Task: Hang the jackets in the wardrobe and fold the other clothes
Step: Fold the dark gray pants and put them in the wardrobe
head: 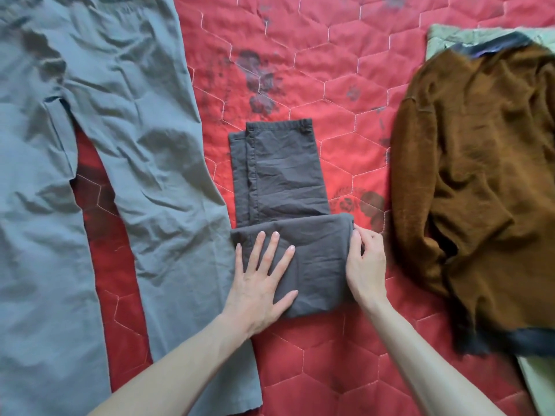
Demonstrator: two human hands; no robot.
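Note:
Dark grey trousers lie partly folded in the middle of the red quilt, their near end doubled over into a thick band. My left hand presses flat on that band with straight, spread fingers. My right hand pinches the band's right edge, fingers curled round the fold. Light grey-blue trousers lie spread flat on the left. A brown sweater with blue-grey collar and hem lies spread on the right.
A red quilt with hexagon stitching and dark flower prints covers the whole surface. A pale green cloth shows under the sweater at the top right, and a pale edge at the bottom right.

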